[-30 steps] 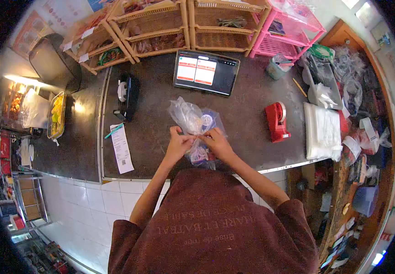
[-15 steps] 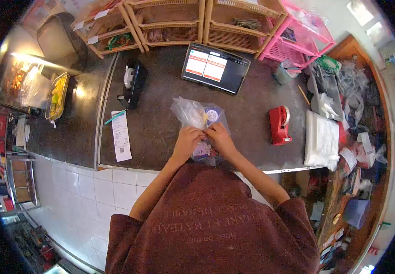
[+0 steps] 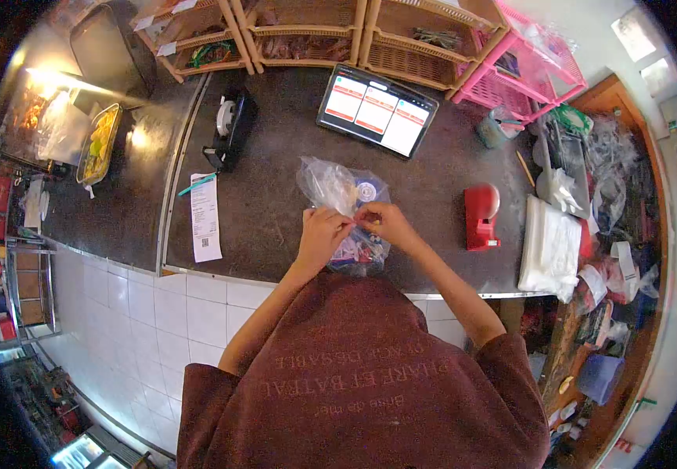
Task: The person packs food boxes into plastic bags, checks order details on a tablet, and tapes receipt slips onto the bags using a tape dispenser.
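A clear plastic bag point(image 3: 326, 185) lies on the dark counter close to my body, its upper part puffed out and a blue printed item with a round white mark point(image 3: 366, 191) showing through. My left hand point(image 3: 324, 237) is closed on the bag's gathered middle. From the other side my right hand point(image 3: 387, 224) pinches at the same spot, thumb and forefinger together. Something small and reddish shows between the fingertips, too small to name for certain. Below the hands, the bag's lower part point(image 3: 360, 254) shows blue and pink contents.
A lit tablet point(image 3: 377, 111) lies beyond the bag. To the right are a red tape dispenser point(image 3: 481, 219) and a stack of white plastic bags point(image 3: 549, 246). A black tape dispenser point(image 3: 229, 129) and a paper receipt point(image 3: 205, 219) lie left. Wicker-style shelves point(image 3: 303, 35) line the back.
My right hand has lifted and turned slightly, its fingertips drawn into a pinch near the left hand's. The tablet screen now shows three panels instead of two. The view has shifted slightly.
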A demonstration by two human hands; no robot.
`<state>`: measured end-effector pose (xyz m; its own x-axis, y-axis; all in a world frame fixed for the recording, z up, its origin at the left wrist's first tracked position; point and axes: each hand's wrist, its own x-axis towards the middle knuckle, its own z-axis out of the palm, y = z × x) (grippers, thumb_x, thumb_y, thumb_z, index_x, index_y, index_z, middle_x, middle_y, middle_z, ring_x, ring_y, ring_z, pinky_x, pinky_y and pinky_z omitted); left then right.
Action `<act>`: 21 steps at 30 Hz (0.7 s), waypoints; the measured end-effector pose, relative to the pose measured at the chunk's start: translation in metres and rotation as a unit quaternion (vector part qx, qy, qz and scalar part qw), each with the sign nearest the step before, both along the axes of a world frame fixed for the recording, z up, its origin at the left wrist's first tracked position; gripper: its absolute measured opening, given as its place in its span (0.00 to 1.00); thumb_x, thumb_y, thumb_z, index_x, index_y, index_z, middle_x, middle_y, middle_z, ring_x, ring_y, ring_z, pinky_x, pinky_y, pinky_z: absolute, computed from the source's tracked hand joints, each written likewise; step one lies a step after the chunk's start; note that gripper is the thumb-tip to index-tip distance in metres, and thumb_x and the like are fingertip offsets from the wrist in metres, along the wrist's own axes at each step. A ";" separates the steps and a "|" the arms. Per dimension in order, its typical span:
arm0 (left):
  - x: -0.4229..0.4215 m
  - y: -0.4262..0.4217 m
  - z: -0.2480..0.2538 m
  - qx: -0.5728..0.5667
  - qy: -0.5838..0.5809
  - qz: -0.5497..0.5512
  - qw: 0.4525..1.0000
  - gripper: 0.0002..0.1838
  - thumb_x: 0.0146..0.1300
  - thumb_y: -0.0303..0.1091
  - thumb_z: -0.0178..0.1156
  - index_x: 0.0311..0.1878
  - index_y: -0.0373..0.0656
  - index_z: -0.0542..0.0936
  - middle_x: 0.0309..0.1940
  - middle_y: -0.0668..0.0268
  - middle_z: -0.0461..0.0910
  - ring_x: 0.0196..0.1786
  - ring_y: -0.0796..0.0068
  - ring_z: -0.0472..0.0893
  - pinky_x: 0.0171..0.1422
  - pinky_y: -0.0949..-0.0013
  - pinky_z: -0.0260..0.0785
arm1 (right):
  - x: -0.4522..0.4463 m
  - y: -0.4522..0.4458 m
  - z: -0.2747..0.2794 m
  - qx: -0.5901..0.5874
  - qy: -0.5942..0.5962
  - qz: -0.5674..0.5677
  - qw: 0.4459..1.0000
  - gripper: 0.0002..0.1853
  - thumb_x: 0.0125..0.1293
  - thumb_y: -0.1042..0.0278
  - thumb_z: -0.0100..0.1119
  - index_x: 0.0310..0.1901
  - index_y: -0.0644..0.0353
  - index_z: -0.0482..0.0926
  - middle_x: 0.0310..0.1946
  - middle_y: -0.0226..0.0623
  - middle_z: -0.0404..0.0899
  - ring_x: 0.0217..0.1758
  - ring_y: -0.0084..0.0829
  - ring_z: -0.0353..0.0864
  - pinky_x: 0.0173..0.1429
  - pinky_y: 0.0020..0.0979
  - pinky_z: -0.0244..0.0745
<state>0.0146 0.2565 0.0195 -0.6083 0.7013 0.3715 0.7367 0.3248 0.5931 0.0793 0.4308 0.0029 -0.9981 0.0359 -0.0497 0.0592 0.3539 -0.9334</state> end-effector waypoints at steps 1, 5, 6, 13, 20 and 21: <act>0.000 0.000 0.001 -0.006 -0.007 -0.002 1.000 0.06 0.49 0.37 0.60 0.27 0.46 0.79 0.25 0.69 0.75 0.35 0.69 0.72 0.43 0.64 0.54 | 0.001 0.000 0.004 0.013 -0.006 -0.007 1.000 0.08 0.51 0.73 0.58 0.35 0.62 0.77 0.29 0.37 0.78 0.32 0.26 0.78 0.40 0.26 0.73; 0.002 0.001 -0.003 -0.005 -0.008 0.009 1.000 0.05 0.49 0.36 0.60 0.26 0.46 0.79 0.26 0.70 0.75 0.36 0.70 0.72 0.44 0.63 0.54 | 0.002 0.002 0.007 -0.001 -0.038 -0.010 0.999 0.07 0.52 0.73 0.58 0.34 0.62 0.77 0.28 0.36 0.78 0.33 0.25 0.78 0.40 0.26 0.73; 0.002 0.001 -0.004 -0.008 -0.009 0.014 1.000 0.05 0.49 0.36 0.60 0.26 0.46 0.79 0.26 0.70 0.75 0.36 0.70 0.72 0.44 0.63 0.54 | 0.002 0.003 0.005 -0.011 -0.034 -0.011 0.999 0.07 0.52 0.74 0.58 0.34 0.62 0.78 0.29 0.35 0.79 0.33 0.24 0.78 0.40 0.26 0.73; 0.001 0.004 -0.001 -0.026 -0.012 -0.003 1.000 0.06 0.49 0.36 0.59 0.28 0.45 0.77 0.26 0.69 0.74 0.37 0.69 0.71 0.44 0.63 0.54 | 0.001 0.013 0.001 -0.069 -0.044 0.034 0.996 0.07 0.52 0.73 0.59 0.34 0.62 0.78 0.29 0.34 0.79 0.33 0.22 0.77 0.40 0.25 0.73; 0.006 0.010 -0.006 -0.006 -0.016 0.003 1.000 0.06 0.50 0.36 0.59 0.28 0.45 0.77 0.27 0.69 0.73 0.38 0.68 0.71 0.42 0.63 0.54 | 0.000 0.014 0.003 -0.062 -0.057 0.024 0.996 0.07 0.52 0.70 0.61 0.31 0.63 0.77 0.24 0.32 0.78 0.30 0.21 0.75 0.36 0.25 0.71; 0.006 0.011 -0.006 -0.006 -0.019 0.003 1.000 0.06 0.50 0.36 0.59 0.28 0.45 0.77 0.27 0.69 0.73 0.38 0.67 0.71 0.42 0.63 0.54 | 0.001 0.013 0.008 -0.060 -0.061 0.023 0.996 0.07 0.52 0.70 0.61 0.31 0.63 0.76 0.24 0.32 0.77 0.29 0.20 0.74 0.35 0.24 0.70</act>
